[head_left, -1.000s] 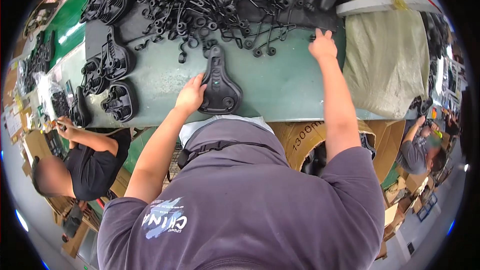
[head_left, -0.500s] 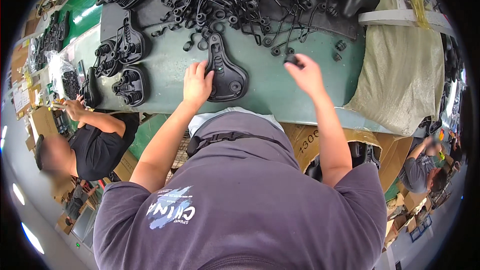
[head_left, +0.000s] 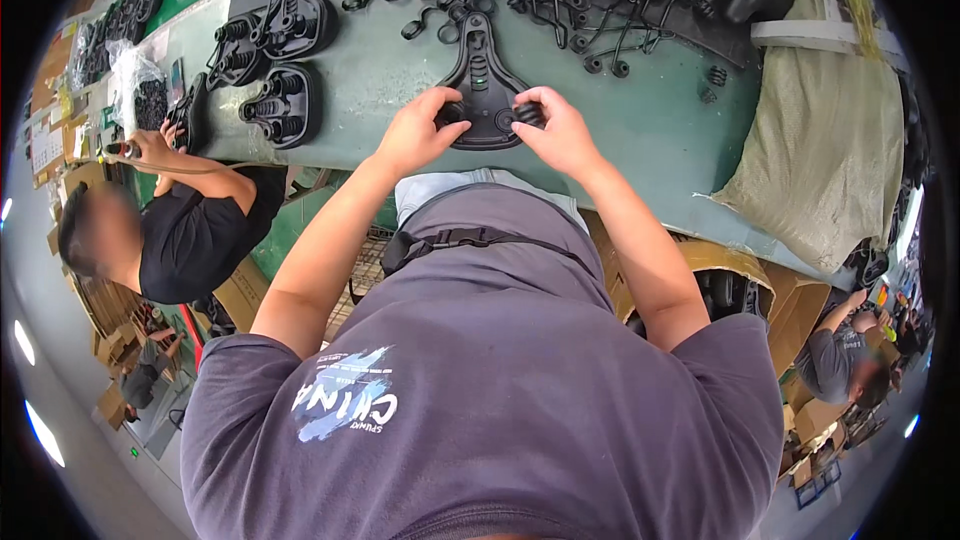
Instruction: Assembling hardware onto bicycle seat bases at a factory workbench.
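Observation:
An upturned black bicycle saddle [head_left: 479, 62] lies on the green bench in front of me, its narrow nose pointing away. Over the left of its wide end, my left hand [head_left: 421, 128] is closed on a short black coil spring [head_left: 451, 114]. My right hand [head_left: 560, 130] pinches a second black spring [head_left: 528, 115] over the right of that end. Both springs are at the saddle's underside; whether they are seated on it is hidden by my fingers. A ribbed strip runs along the saddle's middle.
Bent black rods with round ends [head_left: 560, 0] lie heaped beyond the saddle, with loose loops [head_left: 412, 29] before them. Other saddles [head_left: 283, 105] stand at left. Two loose springs [head_left: 712, 85] lie at right, near a woven sheet [head_left: 820, 150]. A co-worker [head_left: 190, 230] sits at left.
My right hand has brought its spring leftward to the saddle. My left hand has moved from the saddle's left edge onto its wide end, where a spring now shows in it. The view has shifted.

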A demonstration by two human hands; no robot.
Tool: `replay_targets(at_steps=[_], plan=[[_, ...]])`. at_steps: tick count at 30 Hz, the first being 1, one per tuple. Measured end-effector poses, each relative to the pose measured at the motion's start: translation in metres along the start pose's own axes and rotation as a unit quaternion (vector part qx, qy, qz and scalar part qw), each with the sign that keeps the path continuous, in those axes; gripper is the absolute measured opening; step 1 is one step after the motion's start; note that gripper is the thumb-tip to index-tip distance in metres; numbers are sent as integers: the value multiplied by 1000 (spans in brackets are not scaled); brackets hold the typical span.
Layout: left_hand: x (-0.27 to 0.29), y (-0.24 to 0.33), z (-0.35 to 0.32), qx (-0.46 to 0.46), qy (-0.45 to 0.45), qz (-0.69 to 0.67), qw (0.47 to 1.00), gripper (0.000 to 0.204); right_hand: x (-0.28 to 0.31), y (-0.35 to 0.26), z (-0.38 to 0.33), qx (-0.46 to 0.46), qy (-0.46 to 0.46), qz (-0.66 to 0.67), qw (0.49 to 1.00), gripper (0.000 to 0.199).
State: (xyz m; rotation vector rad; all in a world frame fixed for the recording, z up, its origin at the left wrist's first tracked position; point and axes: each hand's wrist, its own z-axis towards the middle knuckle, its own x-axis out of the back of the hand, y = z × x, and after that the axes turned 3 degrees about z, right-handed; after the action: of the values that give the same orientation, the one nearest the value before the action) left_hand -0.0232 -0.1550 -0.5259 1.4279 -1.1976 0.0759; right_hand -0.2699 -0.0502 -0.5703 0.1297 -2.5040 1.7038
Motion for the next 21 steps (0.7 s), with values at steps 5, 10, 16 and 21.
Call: replay_targets(at_steps=[5,10,16,21], plan=[[-25,-36,-9,-62,-1,26,998,45,-26,-5,8,233,17,-182,955,36],[-17,-36,-10,-117,-17,73,990,44,-40,7,2,340,-6,-436,833,28],[-11,-43,-8,-113,-41,142,983,46,-35,12,0,260,44,-453,852,26],[11,-45,30,-116,-15,6,993,46,-14,-6,14,269,2,-425,864,25]])
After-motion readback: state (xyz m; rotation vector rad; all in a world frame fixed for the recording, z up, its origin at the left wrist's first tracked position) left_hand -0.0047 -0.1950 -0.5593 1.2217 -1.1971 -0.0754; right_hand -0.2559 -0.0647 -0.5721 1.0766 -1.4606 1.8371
